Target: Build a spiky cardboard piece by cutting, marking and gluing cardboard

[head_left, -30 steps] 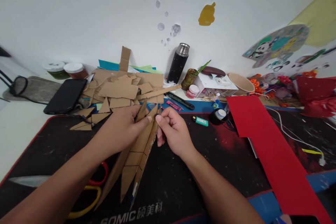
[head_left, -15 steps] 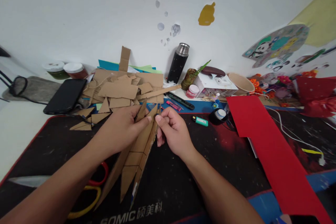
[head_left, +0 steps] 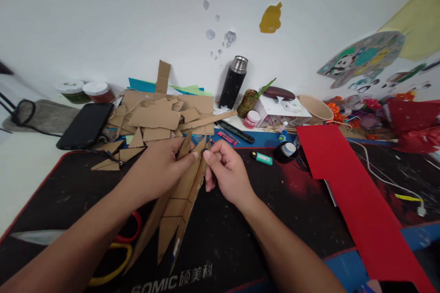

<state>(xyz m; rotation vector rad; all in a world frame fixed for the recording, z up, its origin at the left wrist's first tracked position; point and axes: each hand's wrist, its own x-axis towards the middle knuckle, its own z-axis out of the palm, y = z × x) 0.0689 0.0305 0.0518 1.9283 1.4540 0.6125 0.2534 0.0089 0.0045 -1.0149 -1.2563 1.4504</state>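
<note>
A folded cardboard piece [head_left: 177,208] with pointed ends and dark drawn lines stands slantwise over the black mat [head_left: 233,242]. My left hand [head_left: 168,162] is closed round its upper left part, thumb lying on the inner face. At the upper right edge, my right hand [head_left: 223,165] pinches the cardboard between thumb and fingers. Partly under my left forearm lie scissors [head_left: 118,263] with red and yellow handles, their blade showing at the left. The fingers behind the cardboard are hidden.
Cardboard scraps [head_left: 154,116] are heaped at the back, beside a black phone [head_left: 85,126]. A black flask [head_left: 233,82] stands against the wall. A box cutter [head_left: 235,131], a green lighter [head_left: 262,158] and a small black pot [head_left: 286,152] lie nearby. Red sheet [head_left: 360,206] covers the right side.
</note>
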